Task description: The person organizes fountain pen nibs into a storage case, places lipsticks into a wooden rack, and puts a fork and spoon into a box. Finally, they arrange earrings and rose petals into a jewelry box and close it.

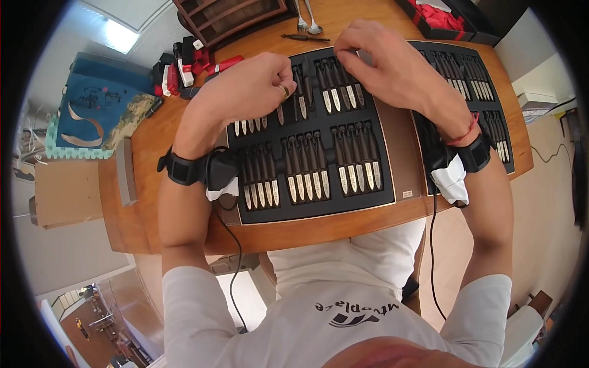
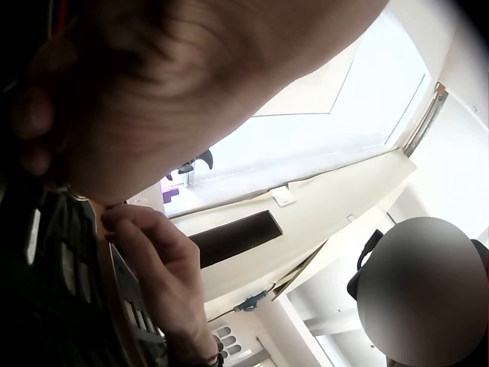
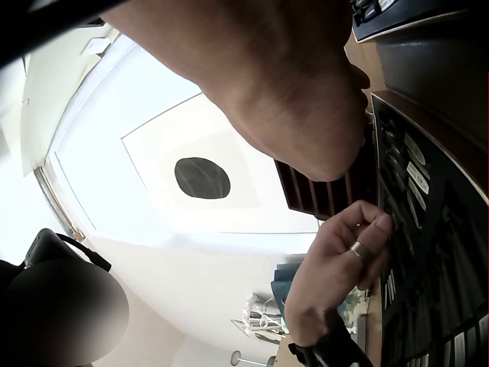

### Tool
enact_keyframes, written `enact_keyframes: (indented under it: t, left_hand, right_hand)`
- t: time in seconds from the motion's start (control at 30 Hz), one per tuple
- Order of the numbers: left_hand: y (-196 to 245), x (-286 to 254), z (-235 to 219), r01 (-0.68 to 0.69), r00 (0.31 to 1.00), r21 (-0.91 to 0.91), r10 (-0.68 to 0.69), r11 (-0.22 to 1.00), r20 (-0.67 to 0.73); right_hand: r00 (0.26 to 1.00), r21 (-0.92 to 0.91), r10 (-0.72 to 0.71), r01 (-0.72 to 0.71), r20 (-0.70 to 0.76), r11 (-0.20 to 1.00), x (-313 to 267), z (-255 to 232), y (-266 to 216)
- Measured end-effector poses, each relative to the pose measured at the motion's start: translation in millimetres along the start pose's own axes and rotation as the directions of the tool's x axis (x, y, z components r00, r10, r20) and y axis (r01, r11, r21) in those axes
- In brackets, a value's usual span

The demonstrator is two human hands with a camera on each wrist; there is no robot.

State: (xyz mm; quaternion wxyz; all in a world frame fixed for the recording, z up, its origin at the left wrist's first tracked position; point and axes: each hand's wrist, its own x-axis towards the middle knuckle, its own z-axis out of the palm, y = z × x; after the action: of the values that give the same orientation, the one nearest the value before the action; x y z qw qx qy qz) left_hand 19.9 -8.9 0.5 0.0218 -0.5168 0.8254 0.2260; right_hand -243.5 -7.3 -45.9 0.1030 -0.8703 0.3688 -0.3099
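A dark tray case (image 1: pixel 316 214) on the table holds rows of slim tools (image 1: pixel 305 175) with dark handles and silvery, flat, engraved ends. My left hand (image 1: pixel 261 86) is over its upper row, fingers curled and thumb against the index finger, close to a tool (image 1: pixel 280 115) partly hidden under it. In the right wrist view, a ring shows on that left hand (image 3: pixel 336 256), its fingertips right at the tray. My right hand (image 1: pixel 386 64) bends over the tray's far edge, thumb and index finger near the handle tops. I cannot tell whether either hand holds a tool.
A second tray (image 1: pixel 497 101) of similar tools lies at the right. Behind stand a wooden rack (image 1: pixel 230 21), two metal spoons (image 1: pixel 314 27) and a dark pen-like tool (image 1: pixel 305 38). Red and white small boxes (image 1: pixel 178 70) and a blue bag (image 1: pixel 101 98) are at the left; a black box with red cloth (image 1: pixel 438 21) is back right.
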Motion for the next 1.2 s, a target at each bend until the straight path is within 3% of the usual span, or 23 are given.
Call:
enact_keyframes:
  t: [0.13,0.2,0.3,0.43,0.53,0.6,0.73,0.83,0.9,0.93,1.0,1.1,1.2]
  left_hand:
    - [3,-1,2,0.023,1.0,-0.04,-0.023,0.999,0.005]
    - [-5,2,9,-0.072,0.996,-0.148,0.08,0.986,0.046]
    - [-5,2,13,-0.114,0.993,-0.091,0.116,0.989,0.017]
    - [1,0,7,-0.041,0.997,-0.122,0.049,0.992,0.065]
    - [4,-1,4,-0.096,0.995,-0.141,0.093,0.985,-0.028]
    - [16,3,2,0.017,0.999,-0.113,-0.023,0.993,-0.049]
    - [20,9,15,0.072,0.992,-0.035,-0.075,0.997,-0.101]
    - [0,13,23,-0.016,0.982,0.014,0.018,1.0,-0.19]
    - [-6,14,24,-0.174,0.926,-0.094,0.13,0.98,-0.355]
    - [-1,14,20,-0.176,0.926,-0.094,0.132,0.98,-0.354]
    - [13,11,10,0.031,0.97,-0.058,-0.044,0.998,-0.24]
    - [17,10,17,0.075,0.974,0.099,-0.051,0.992,-0.221]
    - [11,12,17,0.0,0.982,-0.019,-0.003,1.0,-0.19]
  right_hand:
    - [1.0,-0.004,0.001,-0.001,-0.009,1.0,-1,0,-2]
    - [1.0,0.011,0.018,-0.018,0.012,1.0,0,0,-3]
    - [1.0,0.007,0.001,-0.001,0.005,1.0,-1,1,-2]
    - [1.0,-0.002,-0.005,0.005,-0.008,1.0,-1,0,-1]
    - [1.0,0.014,0.002,-0.002,-0.003,1.0,-1,0,-3]
    - [1.0,0.021,-0.006,0.006,-0.014,1.0,-1,1,-2]
    - [1.0,0.008,-0.027,0.027,-0.01,1.0,-1,1,0]
    - [1.0,0.016,-0.019,0.019,-0.016,1.0,-2,1,-3]
    - [1.0,0.019,-0.024,0.024,-0.009,1.0,-2,0,-3]
    - [1.0,0.018,-0.022,0.022,-0.01,1.0,-2,0,-4]
    - [1.0,0.011,-0.01,0.01,-0.006,1.0,-1,0,-5]
    - [1.0,0.014,-0.007,0.007,-0.009,1.0,-2,1,-4]
    - [1.0,0.024,0.006,-0.006,0.003,1.0,-2,1,-4]
